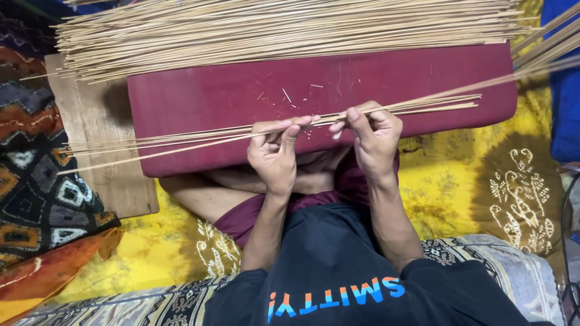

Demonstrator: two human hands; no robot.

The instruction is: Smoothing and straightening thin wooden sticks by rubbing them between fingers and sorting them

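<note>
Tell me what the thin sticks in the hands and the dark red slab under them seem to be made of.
Thin sticks: probably bamboo or similar plant splints, pale tan, matte, straight and slightly uneven. Dark red slab: looks like a board or pad with a smooth maroon covering, scuffed and scratched; vinyl or paint, cannot tell. Both hands, left and right, pinch the sticks.

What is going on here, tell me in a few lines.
A person sits cross-legged on a yellow patterned cloth and holds a small bunch of thin sticks level across a maroon cushion. The left hand and right hand pinch the bunch side by side near its middle. A far larger pile of sticks lies along the cushion's far edge, partly over a wooden board.
</note>
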